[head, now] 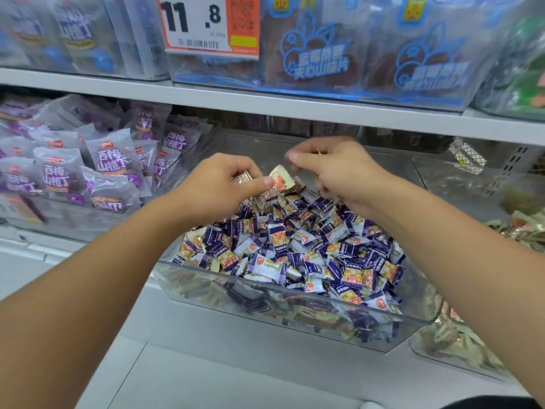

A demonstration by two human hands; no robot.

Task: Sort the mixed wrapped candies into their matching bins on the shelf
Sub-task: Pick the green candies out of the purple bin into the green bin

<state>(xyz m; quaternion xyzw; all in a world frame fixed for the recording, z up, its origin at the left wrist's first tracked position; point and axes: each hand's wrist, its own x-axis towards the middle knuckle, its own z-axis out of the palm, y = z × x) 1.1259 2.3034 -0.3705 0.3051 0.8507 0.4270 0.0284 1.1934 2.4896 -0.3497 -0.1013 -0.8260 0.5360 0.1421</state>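
Observation:
A clear plastic bin (295, 302) in the middle of the shelf holds a heap of mixed wrapped candies (298, 249), mostly purple and white, with some cream ones. Both hands are over the far part of the heap. My left hand (221, 184) pinches a cream candy with an orange print (282, 179) between thumb and finger, with more wrapped pieces tucked in its curled fingers. My right hand (333, 169) hovers just right of that candy with curled fingers; a small glint shows at its fingertips, and I cannot tell what it holds.
A bin of larger purple snack packets (100, 169) stands to the left. To the right is a clear bin with greenish-cream candies (519, 228). An upper shelf (265, 104) carries blue packaged snacks and a price tag (206, 25). The grey shelf front lies below.

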